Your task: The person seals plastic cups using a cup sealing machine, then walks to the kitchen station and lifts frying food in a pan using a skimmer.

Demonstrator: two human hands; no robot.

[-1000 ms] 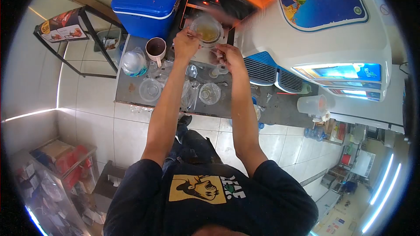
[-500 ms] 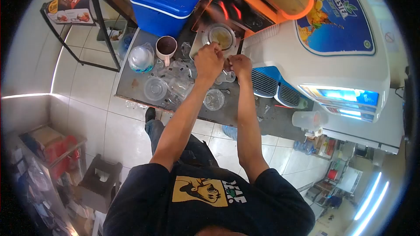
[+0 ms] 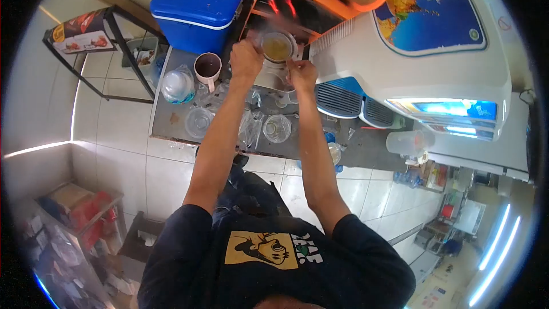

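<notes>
A round cup (image 3: 277, 47) with yellowish contents sits at the front of an orange-and-black machine (image 3: 286, 8), inside a pale ring. At the cup's left, my left hand (image 3: 246, 60) is closed, its fingertips mostly turned away from view. My right hand (image 3: 301, 73) has its fingers pinched together just below and right of the cup, close to its rim. What either hand grips is too small or hidden to make out. Beneath my wrists lie clear crumpled plastic (image 3: 249, 126) and an upright clear plastic cup (image 3: 277, 129).
A blue cooler (image 3: 197, 8) stands at the back left, near a brown-filled mug (image 3: 207, 67) and stacked clear lids (image 3: 178, 84). The white drink dispenser (image 3: 354, 51) with blue drip trays is on the right. A translucent container (image 3: 403, 142) stands at the counter's right end.
My hands have moved apart: the left went left and up to the cup's far side, the right slightly left and up. The whole view has shifted a little.
</notes>
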